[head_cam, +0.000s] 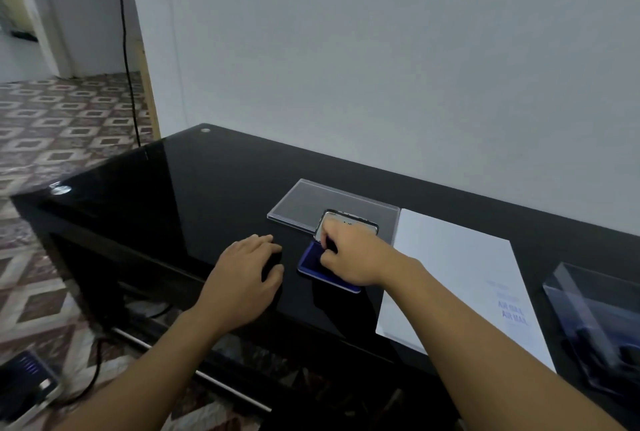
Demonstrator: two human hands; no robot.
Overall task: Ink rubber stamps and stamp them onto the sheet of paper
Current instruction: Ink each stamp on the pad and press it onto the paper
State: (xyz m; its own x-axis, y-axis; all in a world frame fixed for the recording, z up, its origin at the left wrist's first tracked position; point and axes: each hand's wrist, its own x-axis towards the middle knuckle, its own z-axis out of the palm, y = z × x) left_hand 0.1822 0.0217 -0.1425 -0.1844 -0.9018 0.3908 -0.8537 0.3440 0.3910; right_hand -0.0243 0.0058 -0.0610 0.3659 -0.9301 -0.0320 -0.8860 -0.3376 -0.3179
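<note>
Sheet of paper (460, 278): "AIR MAIL" stamped twice in blue; fainter imprints above unreadable

One view only: a wide-angle head camera on the near side, facing forward and down, close over the glossy black glass tabletop (207, 188). The person's forearms (485, 344) enter from the near edge. Plain white wall (381, 67) far; patterned tiled floor (52, 126) left.

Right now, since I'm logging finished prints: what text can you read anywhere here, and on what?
"AIR MAIL": blue print on the paper.
"AIR MAIL": second print just below, same sheet.
Two paler prints above them: too faint to read.
Marks on the ink pad lid: blurred, unreadable.
</note>
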